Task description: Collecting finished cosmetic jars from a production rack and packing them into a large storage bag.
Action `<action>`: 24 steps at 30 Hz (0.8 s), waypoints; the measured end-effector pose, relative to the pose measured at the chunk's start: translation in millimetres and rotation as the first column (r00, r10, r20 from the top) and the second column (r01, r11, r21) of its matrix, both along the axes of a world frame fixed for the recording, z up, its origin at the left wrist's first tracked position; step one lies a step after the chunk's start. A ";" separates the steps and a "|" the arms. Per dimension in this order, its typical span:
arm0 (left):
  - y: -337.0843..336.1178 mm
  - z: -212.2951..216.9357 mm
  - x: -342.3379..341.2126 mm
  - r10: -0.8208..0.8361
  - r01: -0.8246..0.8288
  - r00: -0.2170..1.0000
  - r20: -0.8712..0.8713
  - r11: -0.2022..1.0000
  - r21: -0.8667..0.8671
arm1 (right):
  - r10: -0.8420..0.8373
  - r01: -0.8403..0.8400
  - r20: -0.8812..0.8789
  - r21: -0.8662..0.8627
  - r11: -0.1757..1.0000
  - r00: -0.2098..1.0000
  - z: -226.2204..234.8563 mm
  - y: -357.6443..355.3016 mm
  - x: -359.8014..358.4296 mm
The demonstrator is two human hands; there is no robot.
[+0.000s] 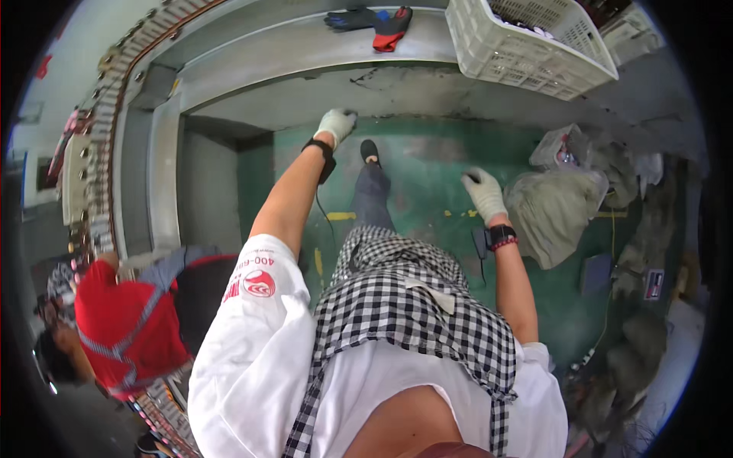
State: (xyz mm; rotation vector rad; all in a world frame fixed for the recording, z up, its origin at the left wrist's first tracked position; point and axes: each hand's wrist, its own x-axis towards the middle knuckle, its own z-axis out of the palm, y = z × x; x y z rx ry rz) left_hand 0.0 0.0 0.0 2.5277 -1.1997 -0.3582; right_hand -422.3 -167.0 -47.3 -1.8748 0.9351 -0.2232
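Far left: a conveyor line (103, 145) of metal links curves down the picture's left edge; a co-worker in a red top (126, 324) sits beside it, low on the left.
Floor: green painted concrete (427, 198), scuffed, with short yellow marks; it meets a grey metal bench frame (275, 65) that bends across the top.
Left hand (336, 124): in a pale knit glove, arm stretched forward, a black band at the wrist; it rests against the lower edge of the bench frame, fingers curled together, empty as far as can be seen.
Centre: the person's own leg in dark trousers and 1 black shoe (370, 151) stand on the green floor between the 2 hands; a black-and-white checked apron (412, 305) hangs over a white shirt.
Bench top: 1 pair of dark gloves with red cuffs (378, 23) lies on the frame, well apart from both hands.
Right hand (483, 192): gloved the same, black wristband with a red bracelet, held over the floor, fingers loosely together and pointing down, gripping nothing.
Right of it: a grey-green sack (557, 210) slumps just beside the right hand, with a clear plastic bag (561, 149) behind it.
Upper right: a white perforated plastic crate (527, 46) stands on the bench.
Far right: dark clutter and a small red-and-white label (654, 284) on the floor, too blurred to tell.
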 end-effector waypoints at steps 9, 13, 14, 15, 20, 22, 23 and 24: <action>-153.8 -61.0 23.8 0.226 -0.277 0.537 -0.813 0.957 0.083 | -0.001 -0.066 -0.163 -0.405 0.912 0.987 42.0 -81.8 249.5; -199.1 -86.9 -7.5 0.265 -0.520 0.166 -0.950 0.842 0.144 | 0.004 -0.183 -0.263 -0.661 0.728 0.965 14.0 -153.1 304.9; -217.0 -88.7 -7.4 0.202 -0.562 0.072 -0.977 0.817 0.128 | 0.015 -0.202 -0.278 -0.658 0.725 0.960 9.5 -171.8 316.0; -217.7 -94.1 -10.9 0.145 -0.596 -0.025 -0.989 0.792 0.131 | 0.025 -0.223 -0.285 -0.690 0.689 0.958 6.9 -174.4 322.8; -231.8 -105.1 -11.2 0.115 -0.553 -0.093 -0.989 0.820 0.147 | 0.158 -0.395 -0.408 -0.603 0.693 0.899 -18.5 -199.1 325.9; -230.4 -105.7 -16.4 0.116 -0.528 -0.028 -0.993 0.842 0.113 | 0.171 -0.338 -0.324 -0.575 0.746 0.930 -7.6 -186.7 322.9; -229.8 -104.2 -18.5 0.111 -0.495 0.049 -0.993 0.866 0.073 | 0.170 -0.270 -0.228 -0.541 0.796 0.959 0.9 -178.8 321.9; -233.1 -101.7 -18.1 0.065 -0.523 0.081 -0.995 0.852 0.013 | 0.167 -0.266 -0.225 -0.539 0.799 0.960 10.1 -177.2 323.0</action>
